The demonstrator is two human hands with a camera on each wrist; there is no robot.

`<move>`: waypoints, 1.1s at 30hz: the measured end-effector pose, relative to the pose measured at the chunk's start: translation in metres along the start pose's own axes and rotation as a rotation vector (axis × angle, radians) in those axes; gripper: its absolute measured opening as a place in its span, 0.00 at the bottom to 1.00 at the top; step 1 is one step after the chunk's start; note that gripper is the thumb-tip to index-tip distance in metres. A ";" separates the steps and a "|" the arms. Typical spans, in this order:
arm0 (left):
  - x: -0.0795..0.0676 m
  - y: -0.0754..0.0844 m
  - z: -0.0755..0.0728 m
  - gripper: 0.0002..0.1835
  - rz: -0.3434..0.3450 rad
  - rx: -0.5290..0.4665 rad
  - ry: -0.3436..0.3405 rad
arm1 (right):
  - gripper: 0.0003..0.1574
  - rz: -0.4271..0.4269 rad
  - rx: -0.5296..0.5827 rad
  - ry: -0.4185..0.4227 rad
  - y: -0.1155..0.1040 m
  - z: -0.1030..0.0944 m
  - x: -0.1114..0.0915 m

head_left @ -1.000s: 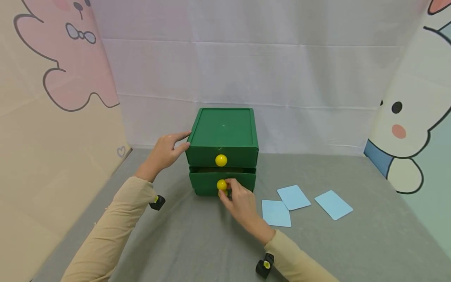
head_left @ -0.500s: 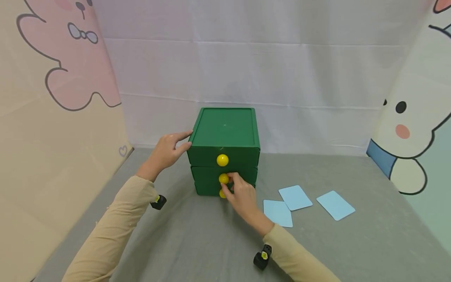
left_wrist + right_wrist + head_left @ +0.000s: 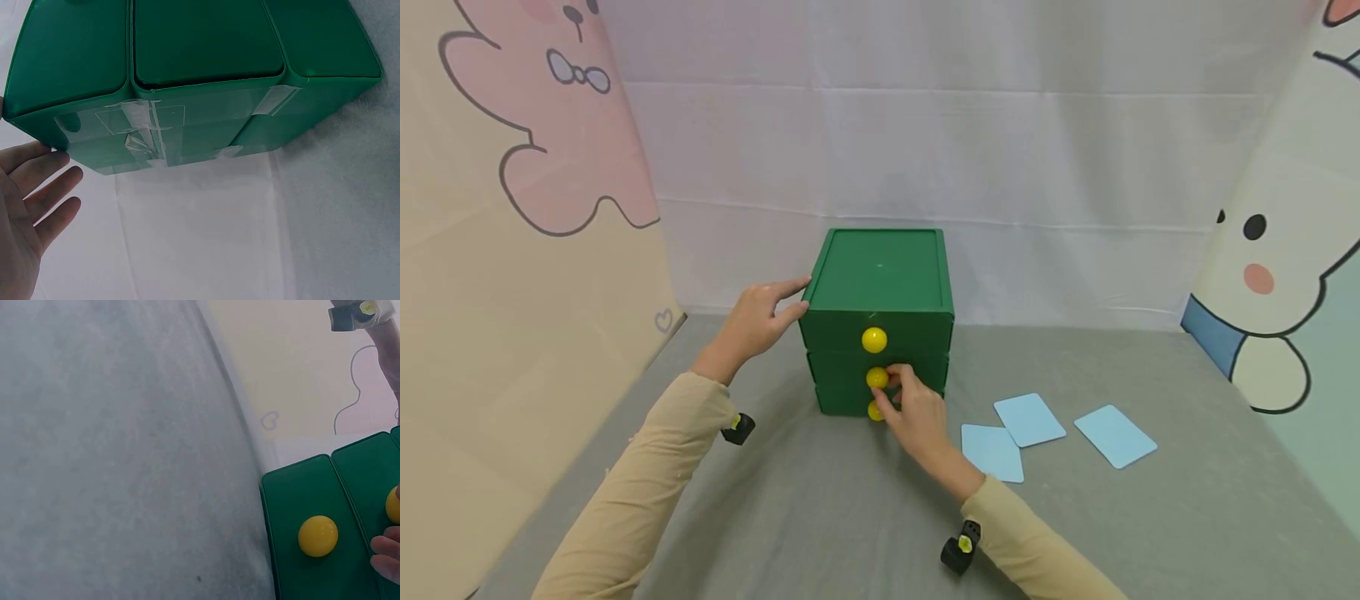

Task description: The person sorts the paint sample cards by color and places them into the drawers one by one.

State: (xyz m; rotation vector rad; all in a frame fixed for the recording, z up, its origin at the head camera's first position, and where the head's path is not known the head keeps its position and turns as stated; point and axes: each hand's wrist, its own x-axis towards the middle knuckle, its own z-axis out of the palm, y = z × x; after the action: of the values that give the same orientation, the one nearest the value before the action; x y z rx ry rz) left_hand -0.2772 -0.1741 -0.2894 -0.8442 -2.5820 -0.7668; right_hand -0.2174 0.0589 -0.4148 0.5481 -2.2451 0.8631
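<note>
A green three-drawer box (image 3: 880,271) with round yellow knobs stands on the grey cloth, all its drawers closed. My right hand (image 3: 919,417) pinches the middle drawer's knob (image 3: 877,377) between thumb and fingers. The lowest knob (image 3: 317,536) shows whole in the right wrist view, with part of the held knob at the right edge. Against the box's upper left side rest the fingertips of my left hand (image 3: 756,321). In the left wrist view the fingers (image 3: 53,187) are spread and straight, beside clear tape (image 3: 147,125) on the side wall. The left thumb is mostly hidden there.
Three pale blue cards lie right of the box: a near card (image 3: 992,454), one overlapping it (image 3: 1030,420), and a separate card (image 3: 1116,437). A white cloth (image 3: 925,150) hangs behind, with printed panels on both sides.
My right hand has pushed the middle drawer in, away from me, and its gap has closed. The left hand has stayed on the box's side. The cards have not moved.
</note>
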 end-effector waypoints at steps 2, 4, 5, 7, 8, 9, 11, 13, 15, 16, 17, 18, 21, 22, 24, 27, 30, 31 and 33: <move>0.000 -0.001 0.000 0.22 -0.002 0.000 -0.002 | 0.17 0.023 0.025 -0.006 0.000 -0.001 -0.002; -0.001 0.000 0.000 0.22 -0.008 0.000 -0.004 | 0.17 0.063 0.053 -0.021 -0.001 -0.002 -0.005; -0.001 0.000 0.000 0.23 -0.011 0.000 -0.005 | 0.18 0.088 0.069 -0.032 -0.001 -0.002 -0.007; -0.001 0.000 0.000 0.22 -0.014 0.000 -0.006 | 0.18 0.149 0.104 -0.058 -0.002 -0.002 -0.011; -0.001 0.001 -0.001 0.23 -0.016 0.000 -0.007 | 0.18 0.183 0.126 -0.075 -0.002 -0.002 -0.014; -0.002 0.001 -0.001 0.23 -0.017 0.001 -0.007 | 0.18 0.226 0.154 -0.092 -0.002 -0.001 -0.016; -0.002 0.001 -0.001 0.22 -0.015 -0.001 -0.005 | 0.17 0.314 0.233 -0.122 -0.002 0.001 -0.020; -0.002 0.001 -0.001 0.22 -0.012 -0.001 -0.002 | 0.16 0.395 0.303 -0.144 -0.002 0.004 -0.024; -0.002 0.000 -0.001 0.22 -0.006 0.001 0.002 | 0.15 0.465 0.358 -0.155 -0.002 0.007 -0.027; -0.002 0.000 0.000 0.22 -0.003 0.002 0.004 | 0.14 0.486 0.372 -0.156 -0.002 0.009 -0.028; -0.002 0.000 0.000 0.22 -0.001 0.003 0.005 | 0.13 0.504 0.375 -0.157 -0.002 0.010 -0.029; -0.002 -0.001 0.000 0.22 0.001 0.004 0.006 | 0.13 0.515 0.377 -0.156 -0.002 0.011 -0.030; -0.002 -0.001 0.001 0.22 -0.001 0.005 0.007 | 0.13 0.554 0.389 -0.141 -0.003 0.015 -0.032; -0.002 -0.001 0.001 0.22 -0.002 0.005 0.007 | 0.13 0.571 0.398 -0.135 -0.004 0.017 -0.032; -0.002 0.000 0.000 0.22 -0.008 0.004 0.005 | 0.13 0.602 0.421 -0.120 -0.005 0.019 -0.033; -0.002 0.002 0.000 0.23 -0.011 0.004 -0.001 | 0.12 0.664 0.453 -0.091 -0.008 0.024 -0.034; -0.002 0.002 0.000 0.23 -0.012 0.007 -0.004 | 0.12 0.723 0.505 -0.058 -0.010 0.028 -0.034; -0.002 0.002 0.000 0.23 -0.013 0.007 -0.003 | 0.13 0.749 0.527 -0.049 -0.011 0.029 -0.034; -0.002 0.002 0.000 0.23 -0.013 0.009 -0.002 | 0.13 0.787 0.581 -0.025 -0.012 0.032 -0.034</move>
State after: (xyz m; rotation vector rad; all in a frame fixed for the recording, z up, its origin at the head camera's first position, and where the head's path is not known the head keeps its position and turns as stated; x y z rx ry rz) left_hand -0.2746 -0.1731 -0.2894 -0.8272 -2.5928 -0.7584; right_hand -0.2003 0.0329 -0.4514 -0.1282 -2.2161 1.9344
